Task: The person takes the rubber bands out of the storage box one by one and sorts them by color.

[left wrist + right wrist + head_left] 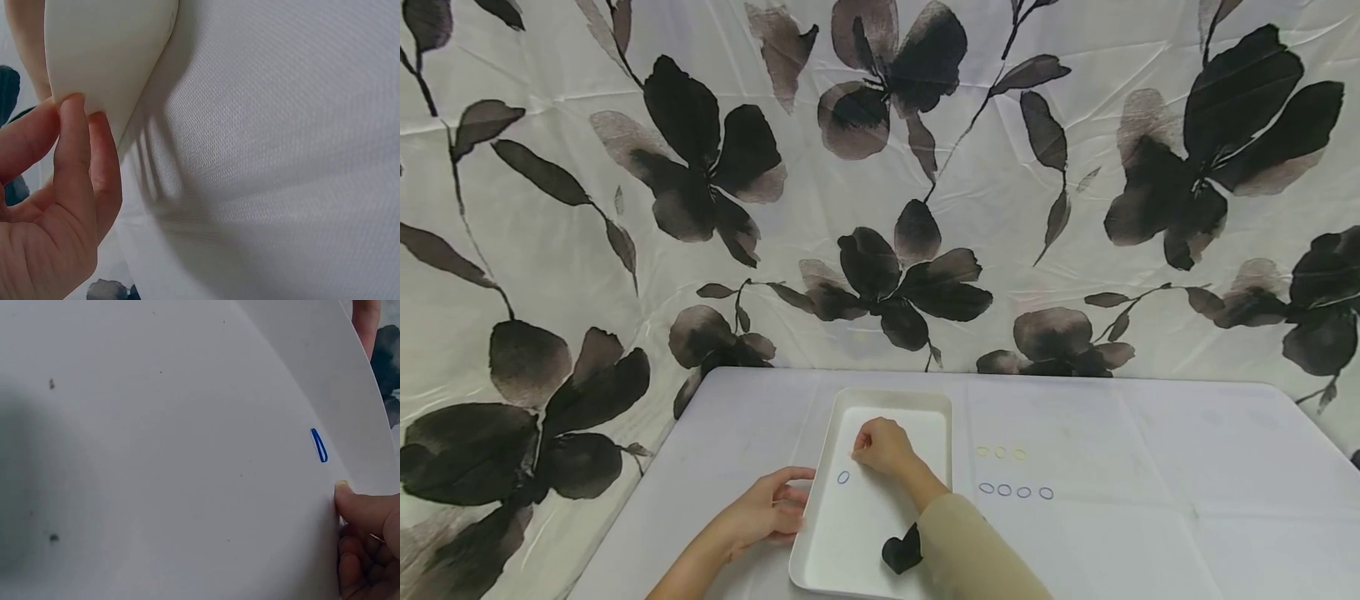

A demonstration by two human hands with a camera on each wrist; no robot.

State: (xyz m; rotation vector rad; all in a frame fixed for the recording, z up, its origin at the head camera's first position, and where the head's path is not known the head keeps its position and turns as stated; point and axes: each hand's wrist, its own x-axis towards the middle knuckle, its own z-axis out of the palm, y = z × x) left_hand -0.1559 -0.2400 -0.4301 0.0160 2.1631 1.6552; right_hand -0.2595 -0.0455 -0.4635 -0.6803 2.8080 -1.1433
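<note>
A white rectangular tray lies on the table. My left hand holds its left edge, and in the left wrist view the left hand's fingertips meet at the tray wall. Over the tray's far left part, my right hand has curled fingers and a thumb and finger together. At that thumb's tip in the right wrist view shows a small yellow bit, apparently a yellow loop, mostly hidden. Just nearer to me in the tray lies a thin blue loop, like a rubber band.
Inside the tray near my right sleeve sits a black heart-shaped object, partly covered. On the table right of the tray are a row of three yellow loops and a row of several blue loops. A floral curtain hangs behind.
</note>
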